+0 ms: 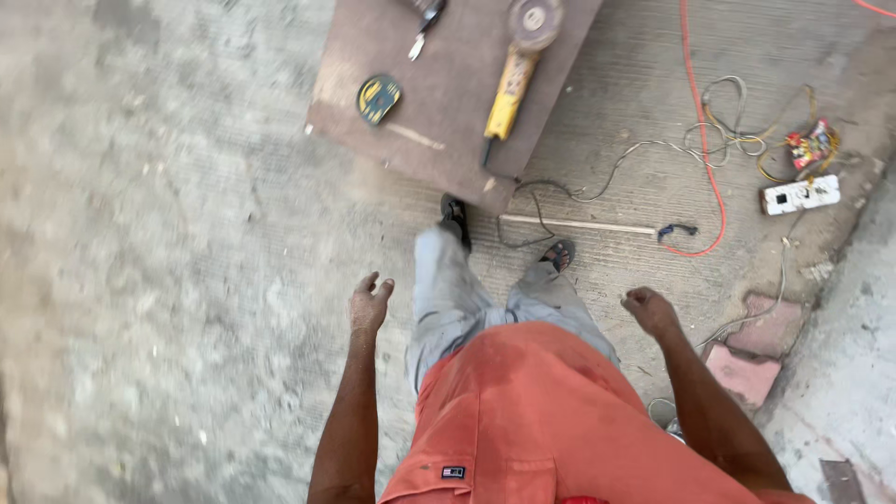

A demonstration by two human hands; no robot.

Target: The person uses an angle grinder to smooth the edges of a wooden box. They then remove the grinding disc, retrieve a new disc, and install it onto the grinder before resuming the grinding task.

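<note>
I look down at my own body over a concrete floor. My left hand (pixel 370 301) hangs at my side, fingers loosely apart, holding nothing. My right hand (pixel 648 309) is curled closed and holds nothing that I can see. Ahead of my feet lies a brown wooden board (pixel 439 103). On it rest a yellow angle grinder (pixel 516 70), a round tape measure (pixel 378 98) and a small hand tool (pixel 425 23) at the top edge. Both hands are well short of the board.
A thin wooden stick (pixel 577 224) lies just past my right foot. An orange cable (pixel 705 140) runs down the floor, beside tangled wires (pixel 737 131) and a white power strip (pixel 800 194). Reddish bricks (pixel 751 359) sit at the right.
</note>
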